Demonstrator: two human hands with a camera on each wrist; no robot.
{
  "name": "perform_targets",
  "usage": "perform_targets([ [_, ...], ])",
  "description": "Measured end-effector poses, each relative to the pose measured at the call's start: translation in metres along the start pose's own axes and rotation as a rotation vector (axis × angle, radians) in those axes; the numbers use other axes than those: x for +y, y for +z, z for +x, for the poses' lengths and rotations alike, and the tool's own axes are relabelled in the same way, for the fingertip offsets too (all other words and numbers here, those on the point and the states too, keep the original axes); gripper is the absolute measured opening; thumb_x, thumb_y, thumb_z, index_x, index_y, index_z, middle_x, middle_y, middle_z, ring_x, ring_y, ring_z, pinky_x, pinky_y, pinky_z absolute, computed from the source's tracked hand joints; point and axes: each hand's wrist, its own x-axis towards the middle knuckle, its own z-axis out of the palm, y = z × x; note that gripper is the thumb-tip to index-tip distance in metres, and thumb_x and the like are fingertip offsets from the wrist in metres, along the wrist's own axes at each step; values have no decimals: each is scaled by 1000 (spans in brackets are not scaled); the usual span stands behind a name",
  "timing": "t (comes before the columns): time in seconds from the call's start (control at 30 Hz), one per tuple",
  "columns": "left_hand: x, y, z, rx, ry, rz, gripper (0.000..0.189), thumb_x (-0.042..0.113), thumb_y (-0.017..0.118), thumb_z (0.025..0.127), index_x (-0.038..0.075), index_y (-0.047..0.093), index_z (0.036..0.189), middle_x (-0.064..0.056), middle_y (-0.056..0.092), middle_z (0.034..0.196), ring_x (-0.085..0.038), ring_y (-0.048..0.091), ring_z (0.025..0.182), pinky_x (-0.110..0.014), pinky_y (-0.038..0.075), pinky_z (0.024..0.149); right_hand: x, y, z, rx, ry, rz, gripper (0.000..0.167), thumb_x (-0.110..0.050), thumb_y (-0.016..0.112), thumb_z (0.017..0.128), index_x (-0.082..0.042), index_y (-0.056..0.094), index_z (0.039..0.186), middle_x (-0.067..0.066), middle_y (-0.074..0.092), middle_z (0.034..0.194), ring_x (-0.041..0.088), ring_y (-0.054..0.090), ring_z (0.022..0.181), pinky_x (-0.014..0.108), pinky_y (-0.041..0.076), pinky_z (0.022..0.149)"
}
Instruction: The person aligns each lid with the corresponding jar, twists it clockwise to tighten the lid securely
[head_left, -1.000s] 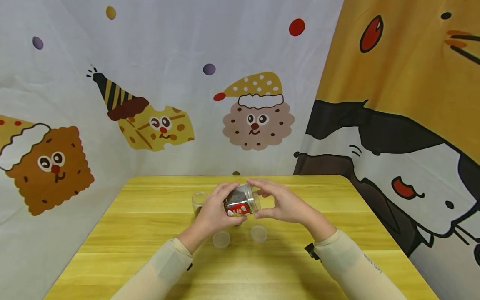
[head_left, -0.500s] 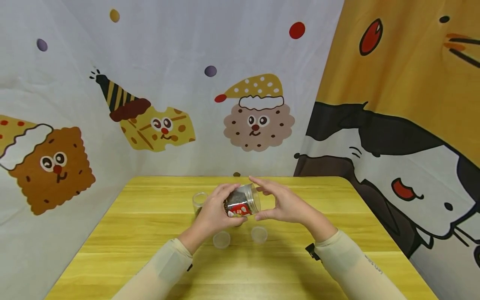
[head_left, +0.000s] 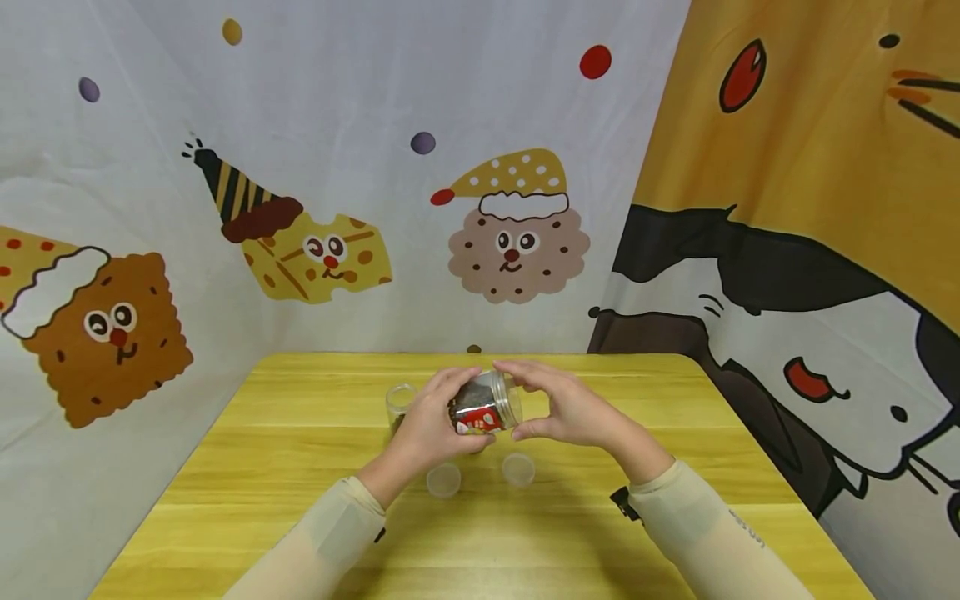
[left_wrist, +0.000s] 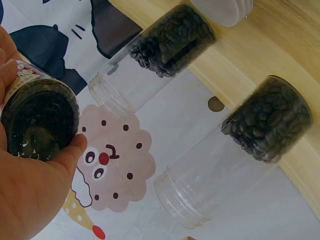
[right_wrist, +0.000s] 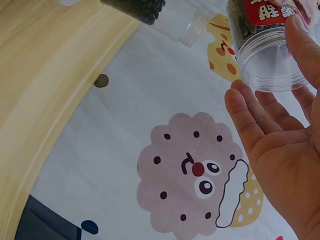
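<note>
My left hand [head_left: 431, 417] grips a clear jar [head_left: 477, 404] with a red label, tilted on its side above the table, its mouth toward the right. Dark bean-like pieces fill its lower part; the left wrist view shows the jar's base [left_wrist: 40, 122]. My right hand [head_left: 562, 408] arches around the mouth end, fingers and thumb spread, fingertips right at the rim. In the right wrist view that hand [right_wrist: 280, 135] has loosely extended fingers beside the clear threaded end [right_wrist: 272, 62]. Two uncapped clear jars, one nearer [left_wrist: 270, 120] and one farther [left_wrist: 172, 42], hold similar dark pieces.
Two round translucent lids, a left one [head_left: 444, 480] and a right one [head_left: 519, 469], lie on the wooden table [head_left: 300, 467] in front of the hands. One standing jar [head_left: 397, 404] shows behind my left hand. A cartoon-printed cloth [head_left: 337, 100] hangs behind the table.
My right index finger lifts slightly from the jar's rim, then comes back down to it. The left hand and its jar stay nearly still.
</note>
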Motion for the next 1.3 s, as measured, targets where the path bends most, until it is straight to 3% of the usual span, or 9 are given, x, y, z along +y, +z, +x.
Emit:
perform_targets([
  [0.37,-1,0,0,3,8,-3,93,22,102,72,14,58,152,-11,60,146,-28,67,121,-43,63,96,-1,0,-2,-35,115,43,93,-31,90,88,-21,41,166,9,60,156,28,73,123,51,61,101],
  [0.57,-1,1,-1,18,14,1,93,22,102,71,14,58,152,-10,61,145,-27,67,119,-43,63,94,-1,1,-1,-12,79,22,103,-29,96,82,-21,38,167,10,55,161,29,70,128,46,61,104],
  [0.73,-1,1,0,20,19,3,92,22,102,71,13,58,151,-10,61,144,-27,67,119,-43,63,94,-1,2,1,3,39,16,101,-23,98,78,-17,44,164,10,58,158,29,71,125,42,61,103],
  [1.07,-2,1,-1,21,15,-12,92,22,102,72,14,58,152,-10,60,145,-27,67,120,-42,64,94,3,4,1,2,13,15,97,-19,96,80,-15,46,162,11,58,158,28,72,124,43,62,102],
  [1.3,-2,1,0,22,19,-13,92,22,102,71,13,58,152,-10,61,146,-27,67,120,-42,63,94,2,3,0,-6,47,20,96,-21,95,82,-17,45,163,11,59,157,28,73,124,45,61,103],
])
